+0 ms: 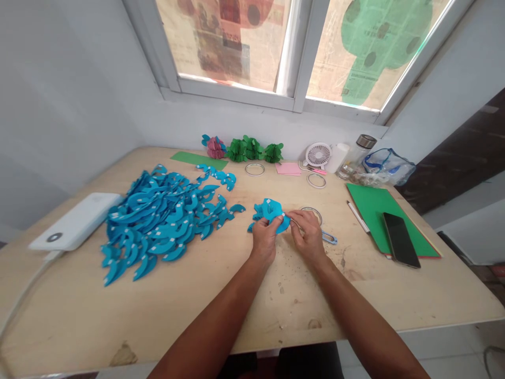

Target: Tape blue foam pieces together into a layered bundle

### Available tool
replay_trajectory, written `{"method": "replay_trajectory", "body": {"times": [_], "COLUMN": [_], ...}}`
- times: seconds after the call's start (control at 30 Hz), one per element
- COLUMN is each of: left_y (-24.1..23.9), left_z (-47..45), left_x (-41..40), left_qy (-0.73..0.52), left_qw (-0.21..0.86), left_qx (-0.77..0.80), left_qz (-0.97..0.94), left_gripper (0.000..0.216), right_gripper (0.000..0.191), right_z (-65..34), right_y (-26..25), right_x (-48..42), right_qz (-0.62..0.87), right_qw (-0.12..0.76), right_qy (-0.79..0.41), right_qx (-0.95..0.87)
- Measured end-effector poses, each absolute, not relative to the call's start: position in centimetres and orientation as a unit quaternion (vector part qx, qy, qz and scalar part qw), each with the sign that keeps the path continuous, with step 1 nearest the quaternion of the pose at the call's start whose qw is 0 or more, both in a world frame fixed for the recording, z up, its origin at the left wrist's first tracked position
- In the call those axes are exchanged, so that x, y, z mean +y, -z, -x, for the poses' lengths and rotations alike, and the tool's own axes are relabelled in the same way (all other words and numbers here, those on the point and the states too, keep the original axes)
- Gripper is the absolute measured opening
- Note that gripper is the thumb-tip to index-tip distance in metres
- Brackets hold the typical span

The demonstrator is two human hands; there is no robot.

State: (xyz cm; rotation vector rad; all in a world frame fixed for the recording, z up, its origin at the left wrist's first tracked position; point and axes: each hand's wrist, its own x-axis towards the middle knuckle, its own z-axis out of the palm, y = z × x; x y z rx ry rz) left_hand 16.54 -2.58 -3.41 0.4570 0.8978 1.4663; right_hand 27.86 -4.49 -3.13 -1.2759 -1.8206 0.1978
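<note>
Both of my hands meet at the middle of the wooden table. My left hand is closed on a cluster of blue paper pieces joined with small white tabs. My right hand pinches the same blue cluster from its right side. A large heap of loose blue crescent-shaped paper cut-outs lies to the left, apart from my hands. A tape ring and blue-handled scissors lie just behind and right of my right hand.
Green paper flowers and a pink one stand by the wall, beside a small white fan, a bottle and tape rings. A green board holds a phone. A white power bank lies left.
</note>
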Motion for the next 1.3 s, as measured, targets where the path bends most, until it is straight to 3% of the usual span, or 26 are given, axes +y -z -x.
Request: {"method": "replay_trajectory", "body": {"times": [0.2,0.47,0.63,0.93,1.3], "left_y": [3.5,3.1,3.3,3.4,3.6], "left_z": [-16.6,-16.6,-16.7,-16.6,-16.7], "left_x": [-2.8,-3.2,-3.3,-3.3,-3.1], "left_qy": [-0.645,-0.610,-0.590,-0.564,-0.604], "left_qw": [0.601,0.595,0.592,0.691,0.608], "left_qx": [0.406,0.421,0.412,0.332,0.401], "left_qz": [-0.240,-0.311,-0.363,-0.308,-0.323], "left_gripper": [0.014,0.012,0.012,0.036,0.017], "right_gripper": [0.026,0.019,0.018,0.021,0.030], "right_z": [-27.9,-28.6,-28.8,-29.2,-28.9], "right_y": [2.8,2.2,2.7,3.3,3.4], "right_x": [-4.6,-4.1,-3.8,-3.2,-3.5], "right_qz": [0.541,0.550,0.550,0.534,0.489], "right_qw": [0.476,0.493,0.504,0.549,0.520], "right_qy": [-0.084,-0.261,-0.306,-0.380,-0.455], "right_qx": [-0.688,-0.621,-0.591,-0.519,-0.532]}}
